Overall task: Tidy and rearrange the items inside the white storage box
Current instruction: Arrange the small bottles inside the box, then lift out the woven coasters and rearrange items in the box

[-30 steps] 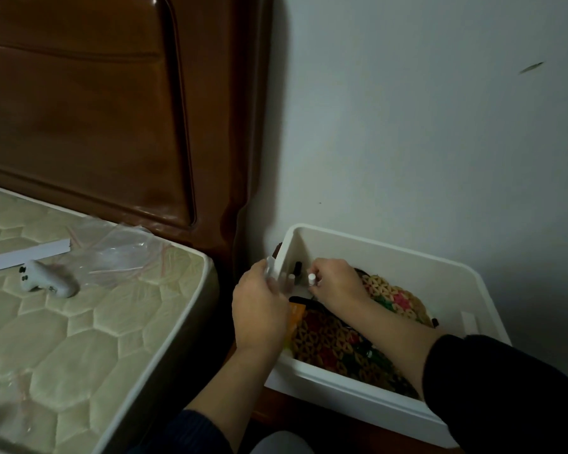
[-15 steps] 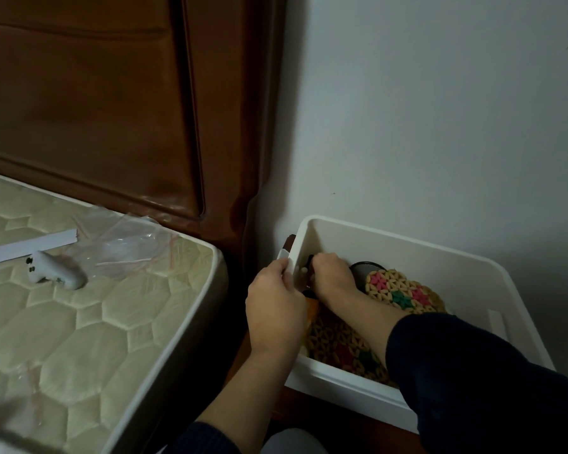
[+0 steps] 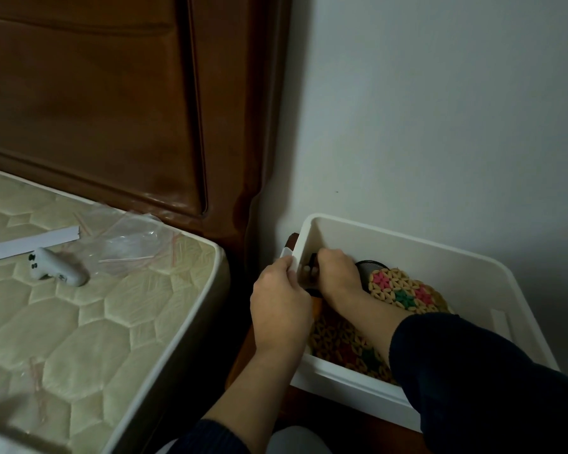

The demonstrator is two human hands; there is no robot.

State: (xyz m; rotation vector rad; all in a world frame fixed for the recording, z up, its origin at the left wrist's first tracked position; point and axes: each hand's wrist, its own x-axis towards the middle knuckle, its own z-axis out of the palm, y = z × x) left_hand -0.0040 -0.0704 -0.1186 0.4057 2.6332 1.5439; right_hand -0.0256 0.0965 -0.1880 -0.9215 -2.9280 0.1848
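The white box stands on the floor against the wall, at 3 o'clock from the bed. The left hand clamps its grip on the box's 9 o'clock wall. The right hand, inside that corner, curls round small upright items, beside woven mats. Sorting seems underway; next, likely seat those items snugly in the corner.

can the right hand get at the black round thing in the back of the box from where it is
Probably yes. The right hand is already inside the white box, right beside the black round thing, and nothing lies between them; the woven mat only covers its near edge.
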